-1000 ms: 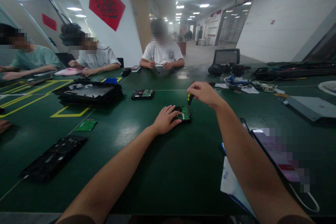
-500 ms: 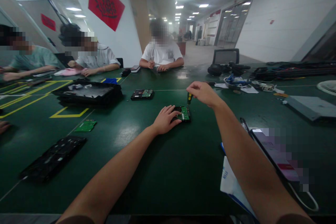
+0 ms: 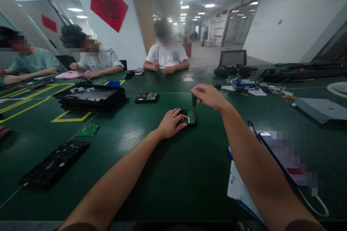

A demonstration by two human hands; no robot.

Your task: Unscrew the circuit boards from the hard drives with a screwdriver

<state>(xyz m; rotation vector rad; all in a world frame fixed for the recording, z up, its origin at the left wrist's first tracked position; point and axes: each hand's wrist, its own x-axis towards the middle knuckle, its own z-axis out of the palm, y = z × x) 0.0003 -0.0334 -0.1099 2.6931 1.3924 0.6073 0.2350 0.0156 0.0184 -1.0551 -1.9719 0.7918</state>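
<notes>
In the middle of the head view a hard drive (image 3: 191, 118) lies on the table, its green circuit board facing up. My left hand (image 3: 171, 123) grips it from the left, thumb along the near edge and fingers over the top, covering its left part. My right hand (image 3: 207, 95) pinches the top of a screwdriver (image 3: 194, 101) with a dark handle. The screwdriver stands upright over the right part of the board; whether its tip sits in a screw is too small to tell.
A second hard drive (image 3: 146, 97) lies farther back. To the left are a black tray (image 3: 92, 95), a loose green circuit board (image 3: 88, 130) and a black casing (image 3: 55, 164). A phone (image 3: 283, 158) lies right of my forearm. Several people sit across the table.
The screwdriver has turned in my right fingers, so the yellow on its handle no longer shows. My right hand has shifted slightly left. My left hand stays on the drive.
</notes>
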